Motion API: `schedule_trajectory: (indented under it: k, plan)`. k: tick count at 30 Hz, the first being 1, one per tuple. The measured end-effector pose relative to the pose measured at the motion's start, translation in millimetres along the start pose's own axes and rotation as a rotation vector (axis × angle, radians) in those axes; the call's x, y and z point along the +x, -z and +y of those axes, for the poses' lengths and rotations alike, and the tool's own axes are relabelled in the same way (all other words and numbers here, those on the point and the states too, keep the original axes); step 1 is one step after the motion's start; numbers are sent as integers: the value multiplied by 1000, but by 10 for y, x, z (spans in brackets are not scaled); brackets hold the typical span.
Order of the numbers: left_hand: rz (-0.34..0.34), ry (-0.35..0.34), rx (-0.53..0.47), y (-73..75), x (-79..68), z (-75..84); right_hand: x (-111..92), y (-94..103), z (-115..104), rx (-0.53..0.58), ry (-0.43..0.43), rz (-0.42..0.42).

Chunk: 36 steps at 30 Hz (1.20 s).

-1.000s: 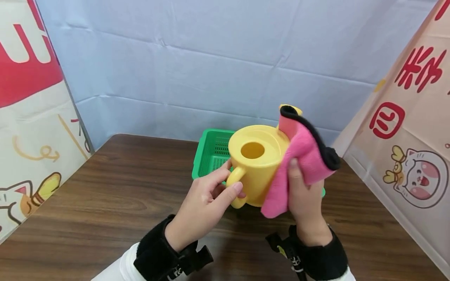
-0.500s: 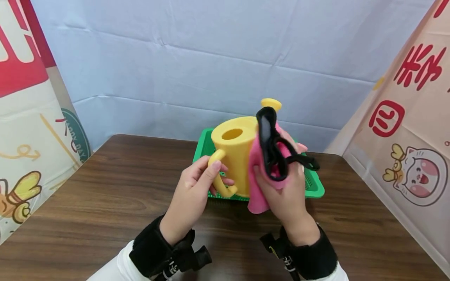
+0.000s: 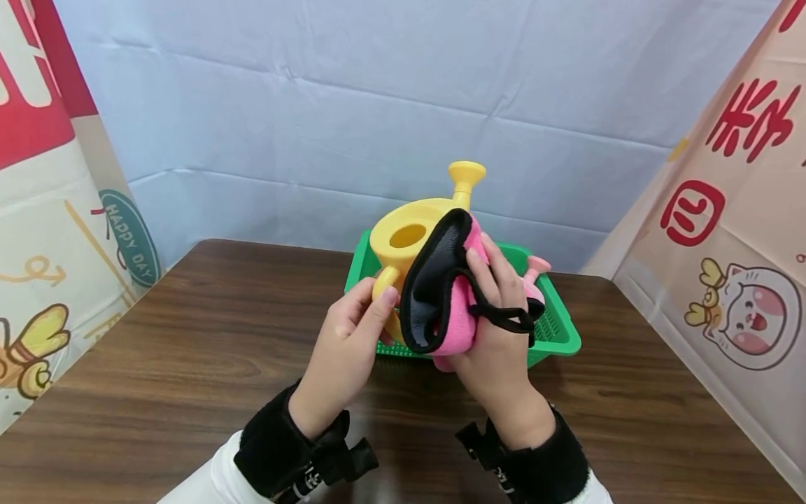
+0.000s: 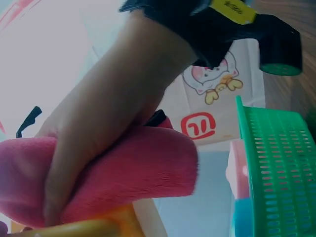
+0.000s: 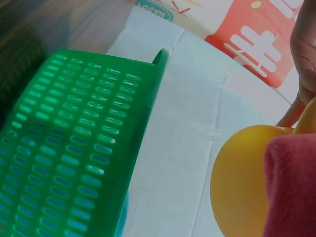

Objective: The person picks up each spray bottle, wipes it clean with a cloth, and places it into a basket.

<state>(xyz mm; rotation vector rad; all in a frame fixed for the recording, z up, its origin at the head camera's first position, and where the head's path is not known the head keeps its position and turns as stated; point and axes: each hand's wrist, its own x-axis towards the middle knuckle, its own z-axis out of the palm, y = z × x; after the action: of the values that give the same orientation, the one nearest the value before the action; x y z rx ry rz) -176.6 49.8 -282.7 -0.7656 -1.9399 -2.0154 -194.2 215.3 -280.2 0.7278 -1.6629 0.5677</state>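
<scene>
A yellow watering can [image 3: 415, 212] is held up in front of the green basket, its spout pointing up and away. My left hand [image 3: 340, 343] grips its handle, thumb on top. My right hand [image 3: 497, 360] holds a pink fleecy cloth [image 3: 458, 325] with black trim and a black loop, against the can's right side. The dark inner face of the folded cloth covers much of the can's body in the head view. Seen from the left wrist, the thumb lies along the pink cloth [image 4: 143, 168]. The right wrist view shows the can [image 5: 242, 177] next to the cloth [image 5: 294, 197].
The green basket [image 3: 562, 336] stands on the brown wooden table [image 3: 208, 350] behind my hands. In it is a pink object [image 3: 536, 269] with a flared spout; a blue piece [image 4: 243, 217] shows in the left wrist view. Light cloth sheets hang around the table.
The watering can has moved left and tilted, so its spout shows more. My right hand has shifted left and turned over, bringing the cloth's dark side into view. The left hand keeps the handle.
</scene>
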Motion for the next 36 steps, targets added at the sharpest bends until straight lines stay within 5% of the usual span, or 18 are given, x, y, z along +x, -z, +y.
schedule_trajectory:
  k: [5,13,18,22,31,36]
  plan:
    - [-59,12,-9,-26,-26,17,43,39,26,93,-65,81]
    - [-108,-29,28,-32,-65,11,38,201,115,530,-380,33]
    - [-122,-41,40,-38,-67,6,-42,195,198,630,-457,43]
    - [-91,-50,43,-29,-60,40,0,143,131,553,-375,19]
    - [-88,-41,50,-28,-7,55,39,40,-66,19,-22,11]
    - [-90,-22,76,-34,-31,32,24,-24,-150,-145,61,24]
